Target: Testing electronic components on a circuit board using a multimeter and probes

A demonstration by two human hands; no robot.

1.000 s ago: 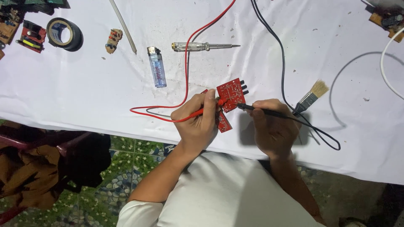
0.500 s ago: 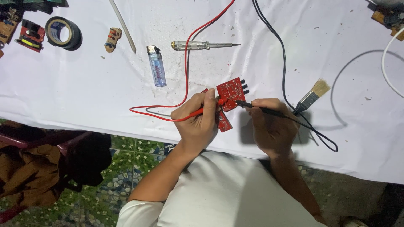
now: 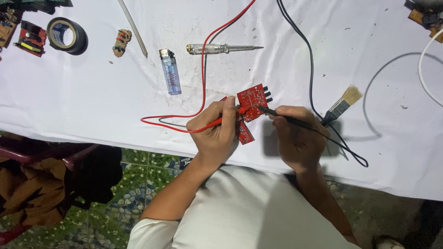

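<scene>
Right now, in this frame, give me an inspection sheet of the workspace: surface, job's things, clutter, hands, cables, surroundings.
Surface: white cloth-covered table, speckled with small dark bits.
Job's things: red circuit board; red probe and black probe both touching it.
Clutter: lighter, clear-handled screwdriver, paintbrush, black tape roll, small boards at the far left.
Hands: left hand holds the red probe and steadies the board; right hand holds the black probe.
Cables: red lead and black lead run up across the table; white cable at right.
Surroundings: pebbled floor, dark red chair with brown cloth.
</scene>
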